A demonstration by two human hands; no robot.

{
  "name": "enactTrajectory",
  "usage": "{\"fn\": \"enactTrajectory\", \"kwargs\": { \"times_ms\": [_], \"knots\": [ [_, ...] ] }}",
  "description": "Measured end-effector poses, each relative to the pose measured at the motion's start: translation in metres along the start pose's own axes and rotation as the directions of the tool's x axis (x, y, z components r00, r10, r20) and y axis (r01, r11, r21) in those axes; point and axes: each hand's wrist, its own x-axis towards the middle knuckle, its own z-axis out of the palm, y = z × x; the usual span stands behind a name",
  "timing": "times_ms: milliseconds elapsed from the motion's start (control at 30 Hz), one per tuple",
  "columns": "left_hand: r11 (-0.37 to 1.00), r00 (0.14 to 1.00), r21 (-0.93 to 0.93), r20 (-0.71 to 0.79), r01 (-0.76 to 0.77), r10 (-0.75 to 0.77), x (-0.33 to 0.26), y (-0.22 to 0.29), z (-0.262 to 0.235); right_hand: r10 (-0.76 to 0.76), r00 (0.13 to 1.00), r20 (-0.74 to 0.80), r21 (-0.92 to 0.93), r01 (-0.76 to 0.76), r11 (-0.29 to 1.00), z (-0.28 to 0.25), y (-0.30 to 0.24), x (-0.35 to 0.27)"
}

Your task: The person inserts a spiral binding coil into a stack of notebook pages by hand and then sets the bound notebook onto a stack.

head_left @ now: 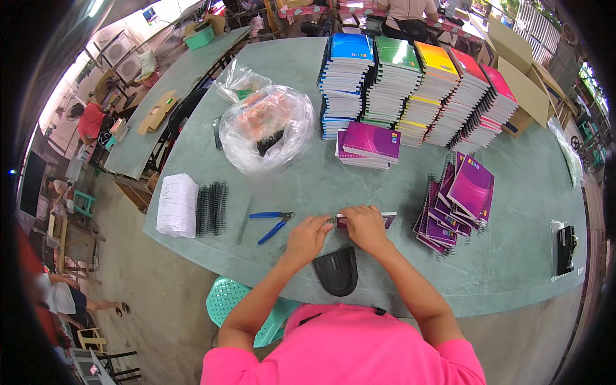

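Observation:
My right hand [364, 226] is closed on a small purple notebook [389, 220], held on edge over the table and mostly covered by the fingers. Beside its left end, my left hand [309, 236] pinches what looks like a thin spiral coil [332, 220], largely hidden by the fingertips. Left of that hand lie blue-handled cutters [269, 224] with their handles apart, and a loose spiral coil [244, 221]. Just below the hands rests a black, round-ended pad-like object [337, 271]. To the right, several purple notebooks [455, 199] are piled with coils sticking out.
A row of black coils [212, 208] lies beside a white paper-wrapped bundle [176, 205]. Farther back stand a clear plastic bag [266, 128], purple notebooks [369, 142] and tall stacks of coloured notebooks [398, 83]. A black packaged item [566, 249] lies far right; a green stool [228, 298] is below.

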Motion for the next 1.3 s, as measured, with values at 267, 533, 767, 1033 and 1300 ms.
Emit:
{"fn": "enactTrajectory", "kwargs": {
  "times_ms": [267, 533, 767, 1033, 1300],
  "knots": [
    [0.962, 0.98, -0.191, 0.01, 0.196, -0.197, 0.004, 0.009, 0.001, -0.05, 0.998, 0.031, 0.018, 0.05, 0.999, -0.001, -0.006, 0.0],
    [0.996, 0.998, -0.083, -0.058, -0.029, 0.024, 0.007, 0.002, -0.007, 0.05, 0.999, -0.015, 0.019, -0.049, 0.999, -0.001, -0.009, 0.005],
    [0.987, 0.993, -0.109, 0.015, 0.118, -0.117, 0.006, -0.004, 0.002, -0.008, 1.0, -0.007, 0.038, 0.008, 0.999, -0.001, -0.012, 0.003],
    [0.987, 0.992, -0.153, -0.111, 0.046, -0.064, 0.012, -0.01, 0.004, -0.019, 0.997, 0.072, 0.048, 0.016, 0.999, -0.003, -0.018, 0.006],
    [0.991, 0.986, -0.125, 0.164, 0.04, -0.019, 0.016, -0.013, -0.031, -0.016, 1.0, 0.018, 0.117, 0.013, 0.993, -0.002, -0.016, 0.004]
  ]
}}
